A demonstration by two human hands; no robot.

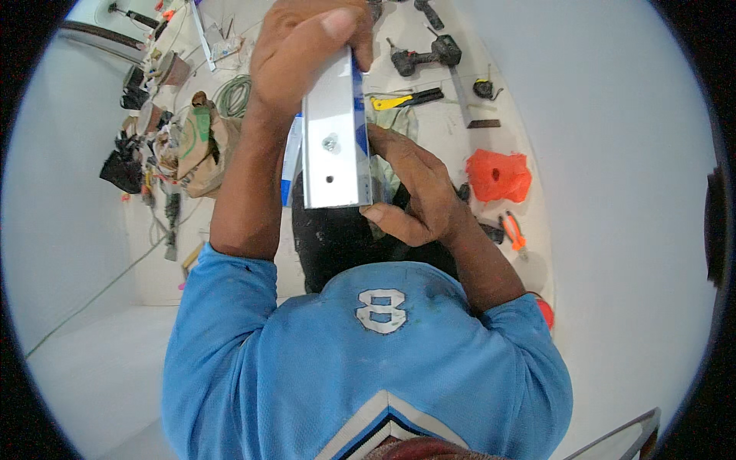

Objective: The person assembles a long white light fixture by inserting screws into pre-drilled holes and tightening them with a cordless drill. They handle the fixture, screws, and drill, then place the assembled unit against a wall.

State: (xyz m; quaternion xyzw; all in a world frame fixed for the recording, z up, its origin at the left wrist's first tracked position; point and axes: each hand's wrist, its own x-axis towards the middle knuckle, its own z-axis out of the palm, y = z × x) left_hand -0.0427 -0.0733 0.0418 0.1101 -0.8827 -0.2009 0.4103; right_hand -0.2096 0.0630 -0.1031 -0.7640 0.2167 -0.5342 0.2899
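A white metal profile (328, 107) is held up in front of my chest, its near end toward me. Blue film shows along its right side. On its face a screw head (330, 143) sits above a small dark hole. My left hand (310, 50) is wrapped round the far part of the profile, with the thumb lying along the top. At the near right corner my right hand (418, 188) grips it, thumb at the end and fingers along the side. Part of those fingers is hidden behind the profile.
On the floor beyond lie a cordless drill (425, 55), a yellow and black cutter (406, 99), a tape measure (484, 88), an orange bag (498, 175) and orange-handled pliers (513, 232). To the left are a tan sack (207, 146) and a coiled hose (234, 96). A pale wall (621, 192) rises at right.
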